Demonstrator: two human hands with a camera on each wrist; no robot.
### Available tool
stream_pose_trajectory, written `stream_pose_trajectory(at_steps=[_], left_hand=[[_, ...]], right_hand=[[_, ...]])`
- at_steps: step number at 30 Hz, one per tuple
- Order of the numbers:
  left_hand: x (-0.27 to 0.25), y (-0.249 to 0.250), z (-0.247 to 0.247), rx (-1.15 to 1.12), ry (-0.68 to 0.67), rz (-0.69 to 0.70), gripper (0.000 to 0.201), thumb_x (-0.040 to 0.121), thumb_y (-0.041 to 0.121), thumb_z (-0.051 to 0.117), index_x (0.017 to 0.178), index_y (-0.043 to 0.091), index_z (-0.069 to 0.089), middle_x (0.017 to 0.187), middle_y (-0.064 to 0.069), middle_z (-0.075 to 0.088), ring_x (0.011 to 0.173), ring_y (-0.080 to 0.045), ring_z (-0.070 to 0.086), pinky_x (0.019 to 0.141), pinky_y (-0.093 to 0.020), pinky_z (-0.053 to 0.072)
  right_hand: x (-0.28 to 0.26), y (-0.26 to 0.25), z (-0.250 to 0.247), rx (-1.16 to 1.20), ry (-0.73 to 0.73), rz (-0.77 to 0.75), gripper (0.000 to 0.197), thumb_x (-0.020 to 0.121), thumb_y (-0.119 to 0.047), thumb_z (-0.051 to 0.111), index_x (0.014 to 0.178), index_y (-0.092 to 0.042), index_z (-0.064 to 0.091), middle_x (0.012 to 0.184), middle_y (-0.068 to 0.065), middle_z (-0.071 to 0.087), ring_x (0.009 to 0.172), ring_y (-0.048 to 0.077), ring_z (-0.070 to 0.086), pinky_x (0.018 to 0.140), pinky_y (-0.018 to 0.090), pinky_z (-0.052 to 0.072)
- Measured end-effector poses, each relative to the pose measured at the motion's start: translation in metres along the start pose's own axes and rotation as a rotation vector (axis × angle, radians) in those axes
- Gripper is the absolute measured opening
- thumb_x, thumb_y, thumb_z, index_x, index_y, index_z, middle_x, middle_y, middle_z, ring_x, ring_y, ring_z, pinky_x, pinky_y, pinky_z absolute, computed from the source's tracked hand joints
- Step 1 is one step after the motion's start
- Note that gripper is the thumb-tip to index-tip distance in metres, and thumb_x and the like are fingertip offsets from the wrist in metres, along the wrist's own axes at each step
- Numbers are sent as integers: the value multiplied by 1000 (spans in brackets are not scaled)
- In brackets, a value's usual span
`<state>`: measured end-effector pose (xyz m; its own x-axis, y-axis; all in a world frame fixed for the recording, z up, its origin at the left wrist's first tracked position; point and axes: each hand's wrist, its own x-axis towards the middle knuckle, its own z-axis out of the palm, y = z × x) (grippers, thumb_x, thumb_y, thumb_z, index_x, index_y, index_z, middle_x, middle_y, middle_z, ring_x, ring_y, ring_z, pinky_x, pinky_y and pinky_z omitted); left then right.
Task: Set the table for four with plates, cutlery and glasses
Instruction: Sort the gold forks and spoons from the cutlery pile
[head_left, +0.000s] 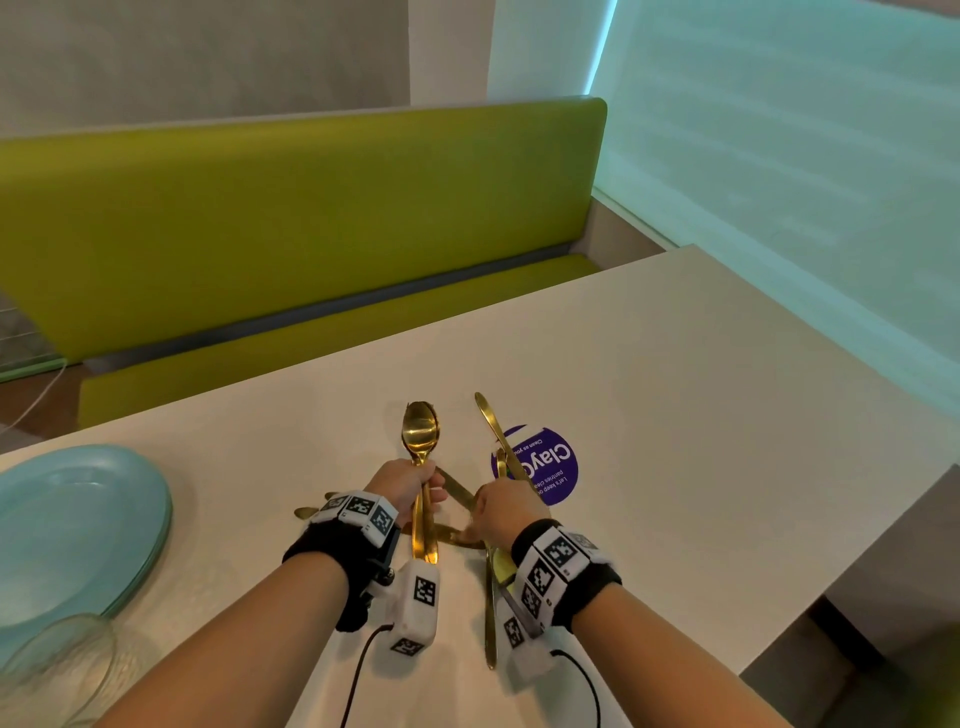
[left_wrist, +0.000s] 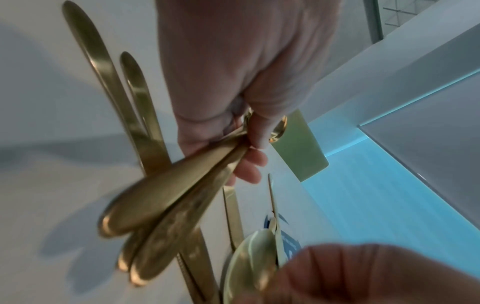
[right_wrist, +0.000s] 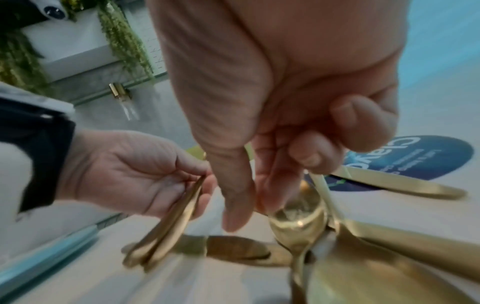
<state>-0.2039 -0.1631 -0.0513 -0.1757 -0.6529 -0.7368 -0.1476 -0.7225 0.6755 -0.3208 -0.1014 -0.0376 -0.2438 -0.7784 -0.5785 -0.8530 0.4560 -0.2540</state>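
The left hand (head_left: 410, 486) is curled around a bunch of gold spoons (head_left: 422, 434). The spoons run near to far, with the bowls pointing away at the far end and the handles pointing back toward the person. In the left wrist view about three handle ends fan out, but the exact count is hard to tell. The right hand (head_left: 501, 506) pinches gold cutlery too. A long knife (head_left: 493, 423) sticks out of it, pointing far and a little left, and a spoon bowl (right_wrist: 298, 218) shows under its fingers in the right wrist view. More gold pieces (head_left: 457, 535) lie crossed on the white table (head_left: 701, 415) between and under the hands; they overlap too much to count. A stack of pale blue plates (head_left: 78, 525) sits at the near left, and its number is not clear. One clear glass (head_left: 62, 665) stands just in front of the plates. A round purple sticker (head_left: 550, 467) is on the table by the right hand, and reads "Clay" with "Clean as you" in small print. A green bench (head_left: 291, 223) runs along the far side.
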Motion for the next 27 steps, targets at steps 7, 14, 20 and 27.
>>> stream_pose_trajectory(at_steps=[7,14,20,27], left_hand=[[1,-2,-13,-56,76,-12,25,99,14,44,76,6,49,71,-7,48,63,-17,49,60,-30,44],[-1,-10,-21,-49,57,-10,24,98,14,45,78,3,52,72,-9,50,64,-18,51,63,-30,46],[-3,-13,-29,-52,27,-23,21,97,16,47,82,4,53,76,-8,52,66,-19,53,65,-31,47],[-10,-14,-28,-106,-116,-49,21,97,24,49,90,5,53,74,-8,53,65,-20,54,62,-32,47]], right_hand=[[-9,13,22,-94,17,73,32,89,-26,61,114,-8,58,108,6,64,97,19,63,86,28,50],[-8,10,30,38,32,174,21,91,-22,56,108,-11,61,83,0,54,79,15,54,73,23,45],[-5,5,24,196,1,220,21,90,-26,58,102,-9,60,76,-1,53,84,15,58,76,22,48],[0,-19,-4,249,-12,138,49,88,-46,58,114,-5,61,111,7,67,100,20,63,91,29,52]])
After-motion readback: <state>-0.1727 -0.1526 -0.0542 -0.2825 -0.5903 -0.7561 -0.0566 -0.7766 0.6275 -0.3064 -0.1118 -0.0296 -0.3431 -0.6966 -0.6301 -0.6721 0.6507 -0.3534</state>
